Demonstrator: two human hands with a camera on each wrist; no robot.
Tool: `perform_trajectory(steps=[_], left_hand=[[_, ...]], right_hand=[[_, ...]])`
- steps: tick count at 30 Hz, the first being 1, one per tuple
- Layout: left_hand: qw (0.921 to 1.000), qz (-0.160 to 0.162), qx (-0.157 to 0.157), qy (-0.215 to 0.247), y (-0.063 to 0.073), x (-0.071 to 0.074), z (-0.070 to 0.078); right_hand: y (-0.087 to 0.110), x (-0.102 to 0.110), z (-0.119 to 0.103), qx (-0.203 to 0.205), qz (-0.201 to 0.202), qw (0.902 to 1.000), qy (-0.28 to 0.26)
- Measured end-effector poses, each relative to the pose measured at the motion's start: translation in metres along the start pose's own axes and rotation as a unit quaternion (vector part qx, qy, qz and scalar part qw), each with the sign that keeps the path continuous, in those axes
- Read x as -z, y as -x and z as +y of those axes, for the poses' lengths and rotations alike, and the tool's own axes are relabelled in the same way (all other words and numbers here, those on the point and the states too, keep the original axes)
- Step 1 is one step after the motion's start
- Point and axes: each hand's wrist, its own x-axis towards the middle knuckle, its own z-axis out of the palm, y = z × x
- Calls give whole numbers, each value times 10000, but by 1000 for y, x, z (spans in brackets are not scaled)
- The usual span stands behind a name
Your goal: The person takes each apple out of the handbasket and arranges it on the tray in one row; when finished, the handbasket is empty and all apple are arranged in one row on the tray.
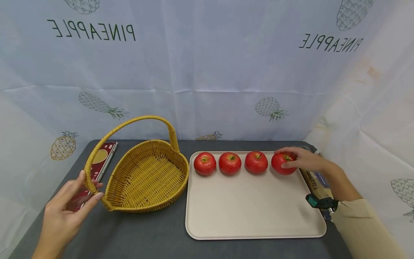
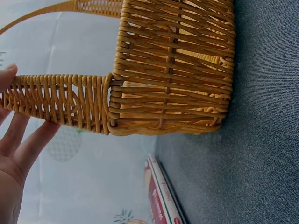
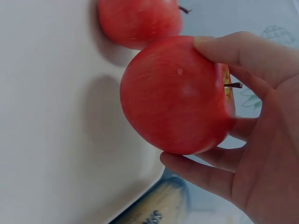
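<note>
My left hand (image 1: 63,212) pinches the handle (image 1: 129,124) of a yellow woven wicker basket (image 1: 145,207) between thumb and fingers. The basket's inside shows bare weave. In the left wrist view, fingers (image 2: 35,142) press against the ribbed handle just above the basket wall (image 2: 173,70). My right hand (image 1: 307,160) grips a red apple (image 1: 279,165) at the right end of a row on a beige tray (image 1: 255,216). The right wrist view shows this apple (image 3: 175,100) apart from its shadow, its stem toward the palm. Three more red apples (image 1: 230,163) sit left of it.
A red flat box (image 1: 105,154) lies behind the left hand. Right of the tray, partly under the right arm, is a spaghetti pack (image 1: 318,183). Everything stands on a dark grey table (image 1: 155,233), with a pineapple-print curtain (image 1: 210,64) behind.
</note>
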Motion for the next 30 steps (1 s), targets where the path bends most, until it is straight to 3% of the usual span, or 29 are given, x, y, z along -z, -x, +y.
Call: perform_trajectory(steps=[7,15,22,30], left_hand=[[10000,-26,-14,-48,-1,0,1],[9992,48,117,-379,1,0,4],[10000,-58,-20,14,2,0,1],[10000,-64,-44,-15,1,0,1]], right_hand=[[-4,-5,6,-296,28,9985,469],[-12,-10,9,-123,-10,9988,465],[-12,-14,11,-259,6,9985,481],[-14,-14,12,-60,221,9992,339]])
